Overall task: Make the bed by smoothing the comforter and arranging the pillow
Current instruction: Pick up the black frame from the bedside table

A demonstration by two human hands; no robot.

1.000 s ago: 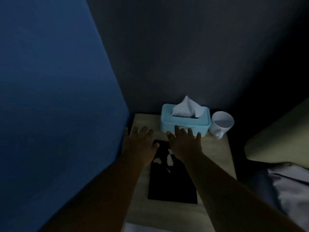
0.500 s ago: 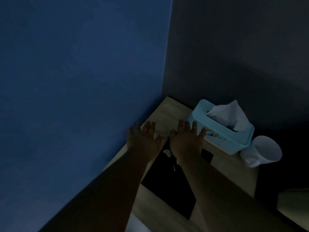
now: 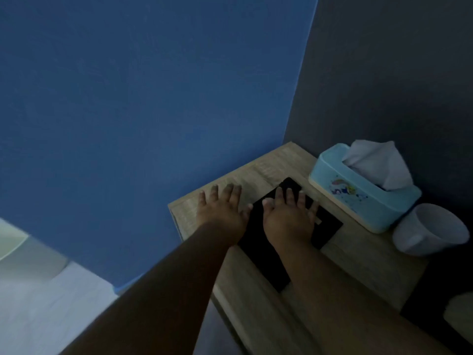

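I see both bare forearms reaching up from the bottom of the view toward about one o'clock, roughly parallel and close together. My left hand is flat, palm down, fingers extended and slightly spread, pointing to about twelve o'clock. My right hand sits just beside it at three o'clock, also palm down with fingers splayed and straight. The two thumbs point toward each other, nearly touching. Neither hand grips anything; both are spread wide.
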